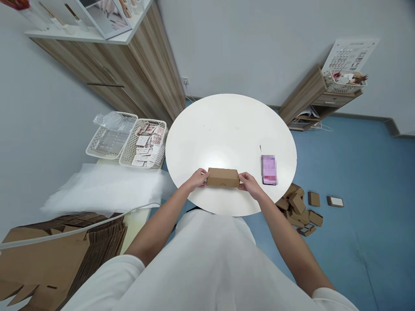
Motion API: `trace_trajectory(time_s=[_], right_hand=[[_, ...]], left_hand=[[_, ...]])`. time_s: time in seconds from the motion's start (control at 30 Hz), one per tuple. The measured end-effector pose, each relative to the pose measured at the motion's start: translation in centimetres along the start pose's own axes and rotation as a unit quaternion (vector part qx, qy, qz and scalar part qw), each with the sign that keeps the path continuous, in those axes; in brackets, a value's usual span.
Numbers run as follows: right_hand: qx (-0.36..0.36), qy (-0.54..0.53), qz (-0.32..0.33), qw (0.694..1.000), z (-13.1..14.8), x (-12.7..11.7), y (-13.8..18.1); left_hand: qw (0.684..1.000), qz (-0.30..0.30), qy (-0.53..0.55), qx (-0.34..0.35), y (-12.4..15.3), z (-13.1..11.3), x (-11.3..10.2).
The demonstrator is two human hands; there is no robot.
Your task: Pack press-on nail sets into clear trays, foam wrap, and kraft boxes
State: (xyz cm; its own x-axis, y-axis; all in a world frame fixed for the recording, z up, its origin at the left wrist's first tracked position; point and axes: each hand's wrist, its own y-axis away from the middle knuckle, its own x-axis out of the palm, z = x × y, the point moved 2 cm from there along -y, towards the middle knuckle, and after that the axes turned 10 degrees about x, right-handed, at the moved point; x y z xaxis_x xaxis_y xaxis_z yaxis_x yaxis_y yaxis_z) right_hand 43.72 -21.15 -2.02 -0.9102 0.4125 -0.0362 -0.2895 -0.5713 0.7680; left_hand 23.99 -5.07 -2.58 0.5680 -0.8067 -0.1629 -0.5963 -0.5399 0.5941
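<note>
A small closed brown cardboard box (223, 177) lies on the near part of a round white table (227, 129). My left hand (197, 179) grips the box's left end with curled fingers. My right hand (249, 183) grips its right end the same way. A phone with a pink screen (269, 169) lies flat on the table just right of my right hand.
Two white baskets (128, 140) stand left of the table, one with clear plastic, one with small printed packs. Flat cardboard (48, 255) is stacked at lower left. Several folded brown boxes (298, 209) lie on the blue floor at right. Wooden cabinets stand against the wall.
</note>
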Motion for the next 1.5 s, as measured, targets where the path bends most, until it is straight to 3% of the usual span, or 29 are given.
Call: trace_trajectory(time_s=[0.23,0.3,0.43,0.63,0.87,1.07,1.23,1.5], right_hand=[[0.065,0.023,-0.05,0.996,-1.4,0.3,-1.3],[0.063,0.011,-0.036,0.997,-2.1,0.4,-1.5],[0.028,0.027,-0.008,0.999,-3.6,0.6,-1.5],[-0.094,0.153,-0.169,0.969,-4.6,0.0,-1.7],[-0.125,0.097,-0.152,0.976,-5.1,-0.5,-0.6],[-0.137,0.033,-0.178,0.974,-6.2,1.3,1.1],[-0.151,0.014,-0.269,0.951,-6.8,2.6,3.0],[-0.146,-0.062,-0.319,0.934,-9.0,2.2,5.9]], left_hand=[[0.998,0.007,-0.038,-0.045,-0.1,0.7,1.1],[0.997,-0.008,-0.068,-0.036,-0.1,1.0,1.6],[0.99,-0.059,-0.13,0.008,0.2,2.0,2.9],[0.972,-0.138,-0.179,0.061,1.4,3.2,5.4],[0.963,-0.2,-0.139,0.112,3.2,3.0,6.4],[0.968,-0.177,-0.109,0.139,4.1,3.4,6.5],[0.966,-0.167,-0.07,0.184,4.0,4.1,6.8],[0.967,-0.105,-0.047,0.229,3.8,3.2,8.1]])
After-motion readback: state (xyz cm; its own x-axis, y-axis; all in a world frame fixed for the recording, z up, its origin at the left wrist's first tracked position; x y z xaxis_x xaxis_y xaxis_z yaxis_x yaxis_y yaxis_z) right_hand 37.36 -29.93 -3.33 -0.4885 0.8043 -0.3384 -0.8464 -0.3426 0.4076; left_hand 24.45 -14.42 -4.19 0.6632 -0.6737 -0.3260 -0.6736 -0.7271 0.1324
